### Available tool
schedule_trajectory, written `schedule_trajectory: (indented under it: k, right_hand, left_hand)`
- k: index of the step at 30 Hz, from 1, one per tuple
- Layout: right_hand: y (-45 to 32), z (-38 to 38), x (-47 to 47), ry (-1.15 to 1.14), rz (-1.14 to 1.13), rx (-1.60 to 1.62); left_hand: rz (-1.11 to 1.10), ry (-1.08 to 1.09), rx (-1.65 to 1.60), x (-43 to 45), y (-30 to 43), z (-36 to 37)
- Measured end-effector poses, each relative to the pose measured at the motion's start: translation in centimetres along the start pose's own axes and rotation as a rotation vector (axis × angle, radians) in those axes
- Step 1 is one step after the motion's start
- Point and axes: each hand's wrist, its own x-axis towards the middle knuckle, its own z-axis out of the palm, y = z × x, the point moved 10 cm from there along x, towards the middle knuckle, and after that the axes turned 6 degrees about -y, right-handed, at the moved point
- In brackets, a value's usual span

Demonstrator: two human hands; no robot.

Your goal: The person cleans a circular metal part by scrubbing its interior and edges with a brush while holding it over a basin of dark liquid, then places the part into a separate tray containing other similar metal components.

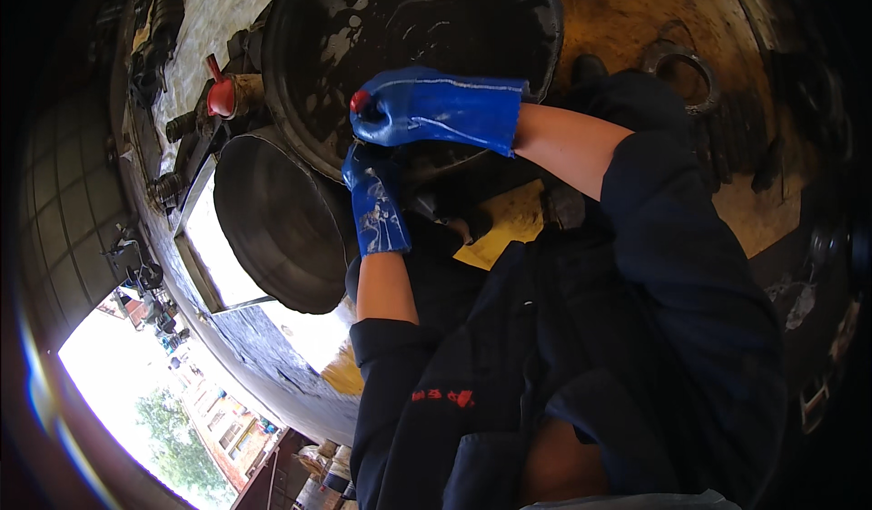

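Observation:
My right hand, in a blue rubber glove, is closed around a red-ended handle; the rest of that object is hidden by the glove. Just below it, my left hand wears a matching glove smeared with grime. Its fingertips meet the underside of the right glove, and what they hold, if anything, cannot be made out. Both hands are over the near rim of a large round black basin with dark, shiny liquid in it.
A smaller dark round tub leans beside the basin. A red scoop-like piece and grimy threaded metal parts lie left. On the right are a metal ring and dark cylindrical parts. Yellow sheet shows near my legs.

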Motion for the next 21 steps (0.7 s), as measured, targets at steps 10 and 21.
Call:
schedule_trajectory:
  k: [10,21]
  right_hand:
    - [6.2,-3.7,1.2,-0.119,0.346,-0.035]
    - [5.7,-3.8,0.9,-0.033,0.398,-0.151]
  left_hand:
    - [-0.017,0.072,0.025,-1.2,1.5,-2.1]
    - [-0.061,0.049,0.029,-2.1,1.7,-2.9]
